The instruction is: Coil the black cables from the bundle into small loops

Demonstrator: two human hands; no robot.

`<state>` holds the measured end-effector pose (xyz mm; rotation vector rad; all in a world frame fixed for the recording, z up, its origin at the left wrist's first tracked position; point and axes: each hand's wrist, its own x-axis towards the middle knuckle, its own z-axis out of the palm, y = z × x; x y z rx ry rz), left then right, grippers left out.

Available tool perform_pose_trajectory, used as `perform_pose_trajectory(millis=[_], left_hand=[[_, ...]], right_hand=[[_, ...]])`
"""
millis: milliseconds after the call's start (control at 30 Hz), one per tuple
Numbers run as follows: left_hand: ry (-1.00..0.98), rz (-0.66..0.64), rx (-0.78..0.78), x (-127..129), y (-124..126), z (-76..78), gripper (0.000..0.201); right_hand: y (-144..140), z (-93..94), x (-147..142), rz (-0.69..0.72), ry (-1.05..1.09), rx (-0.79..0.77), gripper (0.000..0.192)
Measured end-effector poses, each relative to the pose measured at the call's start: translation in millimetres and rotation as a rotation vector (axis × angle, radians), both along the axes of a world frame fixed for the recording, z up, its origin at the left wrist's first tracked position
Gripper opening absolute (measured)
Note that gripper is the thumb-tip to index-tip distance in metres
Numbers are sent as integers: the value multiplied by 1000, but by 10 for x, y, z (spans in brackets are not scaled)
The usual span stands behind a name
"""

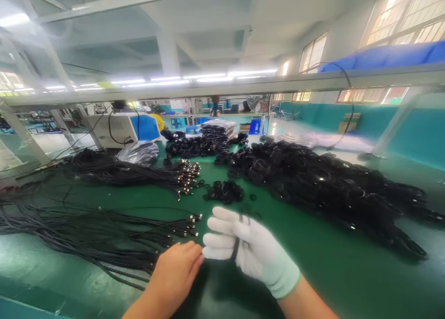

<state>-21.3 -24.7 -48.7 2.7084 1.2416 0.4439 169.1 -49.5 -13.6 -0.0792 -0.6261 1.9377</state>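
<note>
- While the gloved right hand (250,252) sits low in the middle of the frame, a small black band (236,247) is looped around its fingers (217,226), which are half curled and spread inside the loop.
- Bare, the left hand (175,275) meets it from the lower left, fingertips pinched together at the band's near end, seemingly gripping it, though the contact point is blurred.
- Judging by how it drapes over the glove, the band looks light, soft and stretchy, with no stiffness; it probably needs only a gentle pinch, and a hold on the free stretch between the two hands seems best.
- Smooth rubber on a cloth glove could slip or snap back if stretched hard, so a firm pinch would suit it.
- Lying on the green worktop (313,272) just left of the hands, straight black cables (86,231) end in metal plugs (193,224); these look limp and easily tangled.
- Farther up, a little heap of bands (224,191) sits mid-frame, with a big pile of coiled cables (330,184) at the right.
- Motion blur smears the whole view; whether one band or several circle the fingers cannot be told.
- Both forearms are cut off by the bottom edge, and the machine (120,129) at the upper left is too hazy to identify.
</note>
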Motion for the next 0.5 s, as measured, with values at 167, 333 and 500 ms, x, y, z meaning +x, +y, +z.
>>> perform_pose_trajectory(millis=[167, 333, 500], left_hand=[[-57, -172, 172, 104, -308, 117, 22], [-167, -235, 20, 96, 63, 525, 11], [-409, -313, -474, 124, 342, 480, 14]], right_hand=[[16, -177, -31, -117, -259, -92, 20], [-75, -334, -123, 220, -347, -21, 35], [-125, -313, -204, 370, -223, -70, 39]])
